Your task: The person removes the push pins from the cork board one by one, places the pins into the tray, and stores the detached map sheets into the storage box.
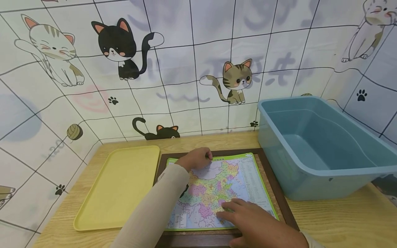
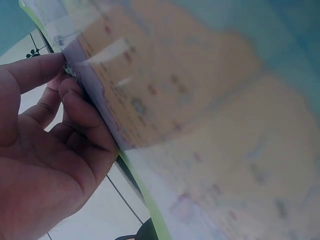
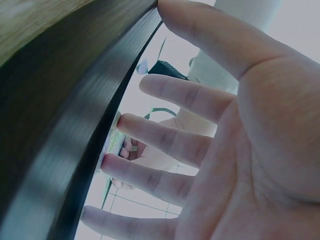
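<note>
A colourful map with a green border lies on a cork board in a dark frame. At the map's top edge, my left hand has thumb and fingertips together. In the left wrist view, those fingertips pinch a small pale thing against the map's edge; what it is cannot be made out. My right hand lies spread over the map's lower right, fingertips on its surface. In the right wrist view its fingers are mostly straight, with the thumb tip at the frame's edge.
A yellow tray lies left of the board on the wooden table. Close on the right stands a deep blue tub. Behind is a wall covering with cat drawings and grid lines.
</note>
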### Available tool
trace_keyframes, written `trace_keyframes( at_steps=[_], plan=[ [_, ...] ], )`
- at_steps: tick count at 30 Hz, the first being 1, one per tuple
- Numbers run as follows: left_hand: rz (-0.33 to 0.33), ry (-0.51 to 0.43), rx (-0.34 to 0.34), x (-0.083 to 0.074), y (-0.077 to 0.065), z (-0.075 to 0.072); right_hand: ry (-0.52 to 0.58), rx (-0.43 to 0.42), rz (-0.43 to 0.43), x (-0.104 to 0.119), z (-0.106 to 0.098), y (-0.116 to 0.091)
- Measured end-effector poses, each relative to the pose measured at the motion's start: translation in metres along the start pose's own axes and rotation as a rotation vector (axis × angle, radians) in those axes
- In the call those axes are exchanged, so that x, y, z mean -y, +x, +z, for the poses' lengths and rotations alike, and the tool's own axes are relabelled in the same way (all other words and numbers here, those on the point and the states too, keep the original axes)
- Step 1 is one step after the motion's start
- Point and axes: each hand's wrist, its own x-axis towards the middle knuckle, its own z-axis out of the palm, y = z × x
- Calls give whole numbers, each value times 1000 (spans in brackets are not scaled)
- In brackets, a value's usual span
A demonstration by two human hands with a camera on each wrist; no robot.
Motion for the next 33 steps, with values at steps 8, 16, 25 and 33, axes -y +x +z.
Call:
trace_keyframes(
  at_steps=[8, 16, 25, 33],
  plan=[
    [3, -31, 15, 2, 1, -2, -18, -19, -16, -1, 0, -1],
    [37, -56, 48, 6, 2, -5, -27, -26, -24, -1, 1, -1],
    [45, -16, 76, 7, 4, -8, -1, -6, -18, -1, -1, -1],
    [58, -21, 104, 13, 6, -8, 11, 6, 1, 0, -2, -1]
  ],
)
